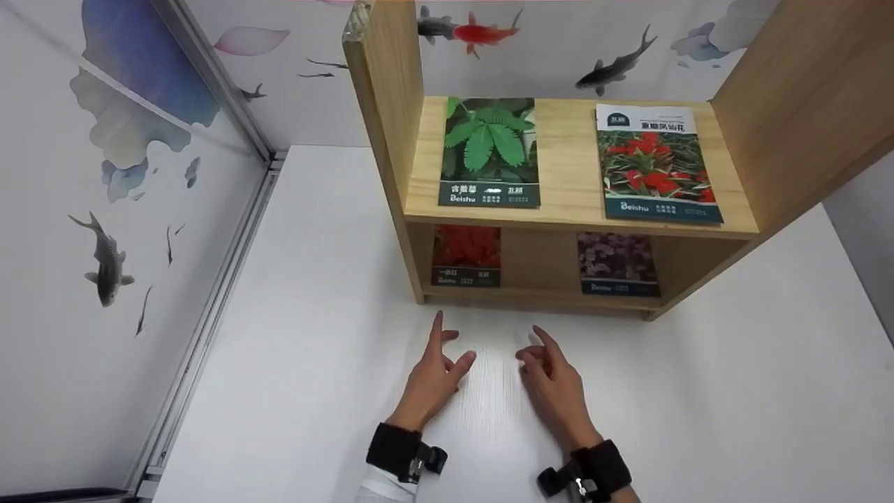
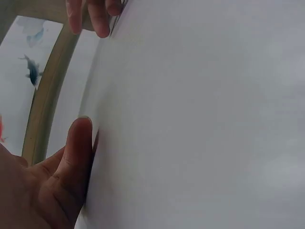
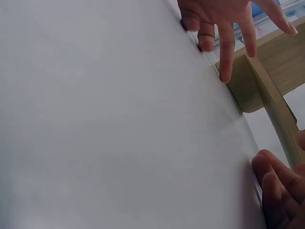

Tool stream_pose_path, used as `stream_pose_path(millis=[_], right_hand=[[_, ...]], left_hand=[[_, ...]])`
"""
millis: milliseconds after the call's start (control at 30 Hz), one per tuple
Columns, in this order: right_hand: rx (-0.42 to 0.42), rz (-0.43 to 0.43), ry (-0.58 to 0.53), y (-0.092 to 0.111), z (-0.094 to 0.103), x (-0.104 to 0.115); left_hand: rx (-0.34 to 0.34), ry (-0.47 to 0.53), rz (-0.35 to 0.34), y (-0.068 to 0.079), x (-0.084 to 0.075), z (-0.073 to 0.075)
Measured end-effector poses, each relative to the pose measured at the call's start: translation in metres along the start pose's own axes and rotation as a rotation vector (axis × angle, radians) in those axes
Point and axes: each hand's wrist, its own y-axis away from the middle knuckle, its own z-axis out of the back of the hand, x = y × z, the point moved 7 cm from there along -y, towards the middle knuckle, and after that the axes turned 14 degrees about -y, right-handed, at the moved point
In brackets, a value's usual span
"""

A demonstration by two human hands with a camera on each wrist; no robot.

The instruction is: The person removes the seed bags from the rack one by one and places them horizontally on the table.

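Observation:
My left hand (image 1: 431, 384) rests low over the white table just in front of a wooden shelf (image 1: 566, 209), its index finger stretched toward the shelf's lower left corner. To its right, my right hand (image 1: 559, 391) is loosely bent and also holds nothing. A green-leaf packet (image 1: 489, 147) and a red-flower packet (image 1: 656, 168) lie on the upper board. On the lower board are another red-flower packet (image 1: 466, 251) at left and a purple-flower packet (image 1: 618, 262) at right. The right wrist view shows the left hand (image 3: 224, 19) with spread fingers, near the right hand (image 3: 286, 191).
The white table (image 1: 300, 335) spreads around the shelf. At left stands a fish-patterned panel (image 1: 56, 335) with a metal frame (image 1: 209, 314). Behind the shelf is a wall (image 1: 545, 63) with painted fish. The shelf's tall side board (image 1: 817, 105) rises at right.

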Motion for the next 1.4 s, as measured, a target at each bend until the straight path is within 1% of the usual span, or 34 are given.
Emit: stream_pose_path(millis=[67,133,233,267,333,467,533,600,767,867,933,1033,1133,1200,1300,1400], right_hand=[[0.01,-0.034,-0.068,-0.002,-0.004,-0.003],[0.017,-0.071,-0.141,-0.004,-0.007,-0.006],[0.03,-0.095,-0.232,-0.006,-0.01,-0.007],[0.028,-0.093,-0.26,-0.007,-0.011,-0.007],[0.014,-0.086,-0.321,-0.008,-0.011,-0.006],[-0.056,-0.051,-0.449,-0.007,-0.008,-0.006],[-0.079,-0.034,-0.508,-0.008,-0.006,-0.007],[-0.085,-0.016,-0.55,-0.01,-0.007,-0.008],[-0.063,0.018,-0.61,-0.019,-0.009,-0.007],[-0.038,0.039,-0.62,-0.023,-0.01,-0.004],[-0.017,0.049,-0.618,-0.025,-0.011,-0.002],[0.002,0.058,-0.607,-0.028,-0.013,-0.001],[0.004,0.066,-0.612,-0.03,-0.012,-0.001],[0.007,0.07,-0.609,-0.033,-0.012,-0.001],[0.022,0.074,-0.598,-0.037,-0.012,-0.001],[0.031,0.062,-0.577,-0.042,-0.013,-0.001]], left_hand=[[-0.004,0.002,0.007,-0.004,0.0,0.001],[-0.003,-0.018,0.013,-0.009,0.0,0.0],[0.005,-0.013,0.023,-0.014,0.0,-0.001],[0.011,0.012,0.023,-0.016,0.0,-0.002],[0.023,0.095,0.019,-0.019,0.001,-0.003],[0.052,0.267,-0.001,-0.022,0.004,-0.005],[0.064,0.311,0.002,-0.022,0.006,-0.006],[0.072,0.337,0.001,-0.021,0.006,-0.005],[0.08,0.408,-0.015,-0.02,-0.005,0.007],[0.08,0.44,-0.016,-0.021,-0.011,0.012],[0.081,0.446,0.01,-0.024,-0.008,0.01],[0.083,0.451,0.049,-0.033,0.001,0.002],[0.077,0.472,0.066,-0.041,0.007,-0.004],[0.076,0.511,0.072,-0.043,0.006,-0.003],[0.069,0.554,0.087,-0.043,0.001,0.002],[0.064,0.564,0.089,-0.043,-0.004,0.008]])
